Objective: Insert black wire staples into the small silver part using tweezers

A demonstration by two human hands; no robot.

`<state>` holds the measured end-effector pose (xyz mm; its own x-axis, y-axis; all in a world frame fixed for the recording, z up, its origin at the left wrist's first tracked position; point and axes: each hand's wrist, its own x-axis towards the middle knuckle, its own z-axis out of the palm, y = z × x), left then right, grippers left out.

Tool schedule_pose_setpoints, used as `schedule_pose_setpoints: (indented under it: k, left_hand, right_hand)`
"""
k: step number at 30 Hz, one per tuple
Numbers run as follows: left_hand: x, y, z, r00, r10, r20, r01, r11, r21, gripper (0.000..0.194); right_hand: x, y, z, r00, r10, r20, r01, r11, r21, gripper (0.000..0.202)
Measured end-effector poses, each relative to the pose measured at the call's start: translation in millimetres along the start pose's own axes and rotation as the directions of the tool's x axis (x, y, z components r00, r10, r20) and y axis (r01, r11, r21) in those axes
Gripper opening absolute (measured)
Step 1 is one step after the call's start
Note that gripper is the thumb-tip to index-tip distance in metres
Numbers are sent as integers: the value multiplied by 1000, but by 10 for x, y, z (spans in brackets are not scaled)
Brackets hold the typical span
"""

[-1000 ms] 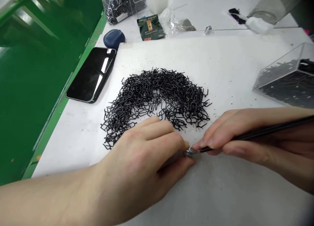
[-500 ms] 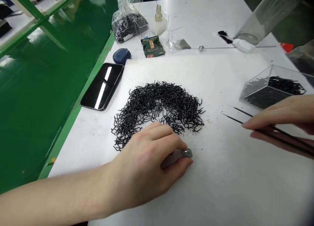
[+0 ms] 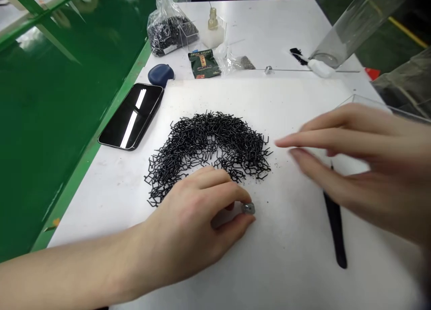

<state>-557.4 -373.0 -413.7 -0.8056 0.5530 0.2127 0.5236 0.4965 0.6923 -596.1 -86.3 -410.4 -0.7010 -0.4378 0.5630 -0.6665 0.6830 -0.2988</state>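
L hand (image 3: 198,211) is pinching small metal piece (image 3: 248,208), nr side of black wire pile (image 3: 215,130); R hand (image 3: 363,161) is hovering right of piece, thumb/fingers narrowly parted, w/ tweezers (image 3: 335,231) lying partly beneath.

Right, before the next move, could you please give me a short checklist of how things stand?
1. Metal piece secured: ok, pinched between the left hand's thumb and finger.
2. Right hand free: ok, thumb and fingers apart, nothing visibly held.
3. Tweezers put down: ok, lying on the white surface, partly hidden by the right hand.
4. Black wire pieces neatly contained: not ok, loosely heaped in an arc.
5. Clear box contents: cannot tell, the right hand blocks them.
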Motion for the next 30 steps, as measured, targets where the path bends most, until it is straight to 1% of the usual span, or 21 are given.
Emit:
schedule_pose_setpoints:
  k: [2,3,5,8,11,14,19,21,23,25,26,28,30]
  left_hand:
    - [1,-21,15,1000,13,-17,-14,1000,-15,11]
    - [0,-34,24,999,27,-31,-28,999,-24,12]
    - [-7,-59,45,998,45,-43,-46,998,-37,13]
    - [-14,-74,63,998,51,-45,-53,998,-43,13]
    - [-15,-66,56,999,34,-34,-35,998,-46,13]
    - [-13,-57,40,999,22,-29,-23,998,-63,13]
    - [-11,-33,17,997,3,-77,-16,984,-178,12]
    - [-6,-9,7,996,-28,-82,10,977,-215,13]
    - [8,20,-4,993,-56,-104,29,971,-239,14]
    - [30,51,-13,989,-73,-129,37,966,-257,15]
    - [43,67,-17,986,-80,-144,38,962,-269,16]
    - [68,98,-26,983,-121,-138,73,949,-307,18]
    - [87,126,-37,974,-188,-123,127,913,-387,20]
  right_hand:
    - [76,-73,114,990,-118,79,122,992,-35,30]
    - [97,-94,166,982,-150,111,155,987,-43,29]
    - [111,-108,237,975,-175,139,185,981,-62,26]
    - [109,-93,257,979,-168,119,179,980,-90,26]
    - [121,-90,230,985,-160,59,163,986,-42,27]
    - [126,-114,200,996,-91,2,91,996,14,24]
    - [81,-157,171,995,98,20,-99,990,101,25]
    - [68,-161,170,986,166,-2,-165,982,94,24]
    - [66,-161,170,980,195,-27,-193,980,54,20]
    - [68,-162,170,977,213,-25,-212,976,45,17]
    - [68,-164,170,975,223,-17,-221,973,62,17]
    - [61,-173,170,967,254,-8,-251,961,117,19]
    - [49,-188,173,956,293,-12,-287,944,165,21]
